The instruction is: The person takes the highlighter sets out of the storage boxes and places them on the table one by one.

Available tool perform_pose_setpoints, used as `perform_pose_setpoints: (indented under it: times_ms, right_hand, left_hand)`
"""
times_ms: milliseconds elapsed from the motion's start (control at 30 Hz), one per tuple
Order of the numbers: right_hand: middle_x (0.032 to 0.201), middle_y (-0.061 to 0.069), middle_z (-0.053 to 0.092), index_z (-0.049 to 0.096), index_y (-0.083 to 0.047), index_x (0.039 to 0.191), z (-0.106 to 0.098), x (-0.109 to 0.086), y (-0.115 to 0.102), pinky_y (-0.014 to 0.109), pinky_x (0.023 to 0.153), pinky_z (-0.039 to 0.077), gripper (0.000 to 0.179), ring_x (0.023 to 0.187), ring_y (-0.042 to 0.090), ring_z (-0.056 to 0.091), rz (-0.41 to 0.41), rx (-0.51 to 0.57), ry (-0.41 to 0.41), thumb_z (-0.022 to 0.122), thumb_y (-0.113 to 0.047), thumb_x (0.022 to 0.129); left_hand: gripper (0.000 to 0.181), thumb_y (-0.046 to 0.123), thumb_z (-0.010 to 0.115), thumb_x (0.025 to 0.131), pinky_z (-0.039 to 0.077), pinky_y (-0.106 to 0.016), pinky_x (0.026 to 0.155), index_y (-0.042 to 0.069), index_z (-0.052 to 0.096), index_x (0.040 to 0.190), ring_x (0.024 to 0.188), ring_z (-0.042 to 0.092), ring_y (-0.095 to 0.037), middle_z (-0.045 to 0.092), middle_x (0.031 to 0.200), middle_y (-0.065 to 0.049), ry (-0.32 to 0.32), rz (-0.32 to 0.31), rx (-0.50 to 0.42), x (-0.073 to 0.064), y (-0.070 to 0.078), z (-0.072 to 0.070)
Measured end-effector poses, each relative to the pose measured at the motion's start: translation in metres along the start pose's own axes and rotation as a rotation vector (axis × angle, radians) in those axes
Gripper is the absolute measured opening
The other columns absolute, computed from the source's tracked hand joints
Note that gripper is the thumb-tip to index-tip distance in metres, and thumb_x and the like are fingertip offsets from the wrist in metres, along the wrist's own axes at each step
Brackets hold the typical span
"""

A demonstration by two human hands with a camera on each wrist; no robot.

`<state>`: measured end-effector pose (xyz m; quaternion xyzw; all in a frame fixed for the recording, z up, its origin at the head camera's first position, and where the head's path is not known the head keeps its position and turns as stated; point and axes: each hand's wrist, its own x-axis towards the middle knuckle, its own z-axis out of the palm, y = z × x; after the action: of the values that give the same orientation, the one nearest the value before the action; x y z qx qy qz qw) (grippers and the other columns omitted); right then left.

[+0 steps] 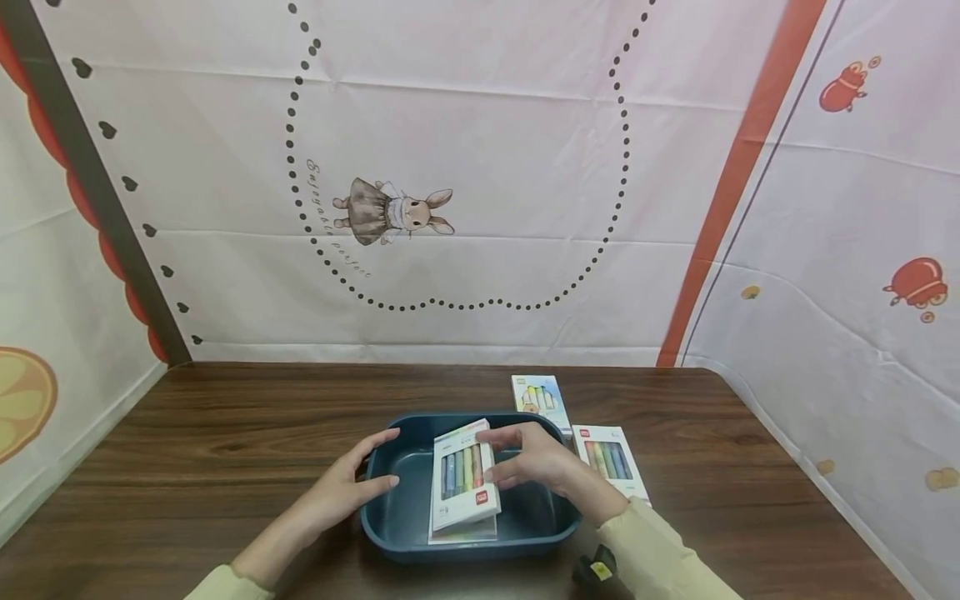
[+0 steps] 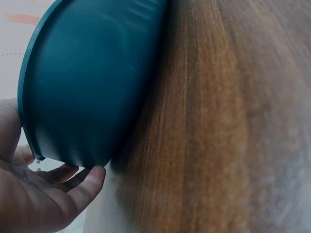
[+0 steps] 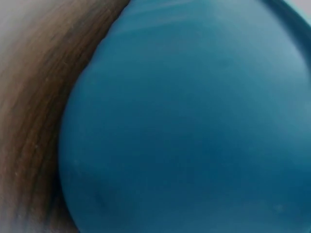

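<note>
A dark blue plastic basin (image 1: 390, 533) stands on the table. My left hand (image 1: 341, 492) grips its left end, thumb over the rim and fingers along the outside wall; the left wrist view shows this hand (image 2: 53, 189) against the basin's wall (image 2: 87, 87). With thumb and fingers, my right hand (image 1: 536, 458) pinches the right edge of a white box of crayons (image 1: 467, 475), whose window shows several coloured sticks. That box is tilted inside the basin, over another flat box (image 1: 480, 531), mostly covered. The right wrist view shows only the basin's outer wall (image 3: 184, 121), not the hand.
Two more white crayon boxes lie on the wooden table (image 1: 262, 433), one behind the basin's right corner (image 1: 542, 398), the other to its right (image 1: 611, 457). A small black object with a yellow label (image 1: 596, 568) is by the right sleeve. A printed cloth (image 1: 480, 167) hangs behind.
</note>
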<state>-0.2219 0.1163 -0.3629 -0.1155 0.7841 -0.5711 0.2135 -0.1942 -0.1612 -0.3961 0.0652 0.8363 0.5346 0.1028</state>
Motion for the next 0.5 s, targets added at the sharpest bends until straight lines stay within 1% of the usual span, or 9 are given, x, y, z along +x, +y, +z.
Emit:
perform_pose_setpoints:
  times_ms: [267, 500]
  right_hand:
    - [0.114, 0.016, 0.054, 0.057, -0.004, 0.122, -0.0004, -0.0023, 0.0004, 0.035, 0.070, 0.054, 0.053, 0.084, 0.018, 0.063, -0.003, -0.017, 0.032, 0.072, 0.002, 0.072]
    - [0.122, 0.020, 0.050, 0.056, -0.004, 0.123, -0.0057, -0.0035, -0.0003, 0.036, 0.072, 0.054, 0.054, 0.086, 0.020, 0.062, 0.003, 0.019, 0.048, 0.071, 0.002, 0.072]
  left_hand:
    - [0.058, 0.022, 0.065, 0.084, 0.029, -0.065, 0.093, 0.022, 0.039, 0.136, 0.129, 0.025, -0.046, 0.029, 0.145, -0.018, 0.001, -0.002, 0.008, -0.0003, 0.0005, 0.0005]
    - [0.058, 0.021, 0.065, 0.084, 0.027, -0.065, 0.094, 0.021, 0.039, 0.137, 0.130, 0.024, -0.045, 0.030, 0.144, -0.017, 0.009, -0.001, 0.016, 0.0004, -0.0004, 0.0002]
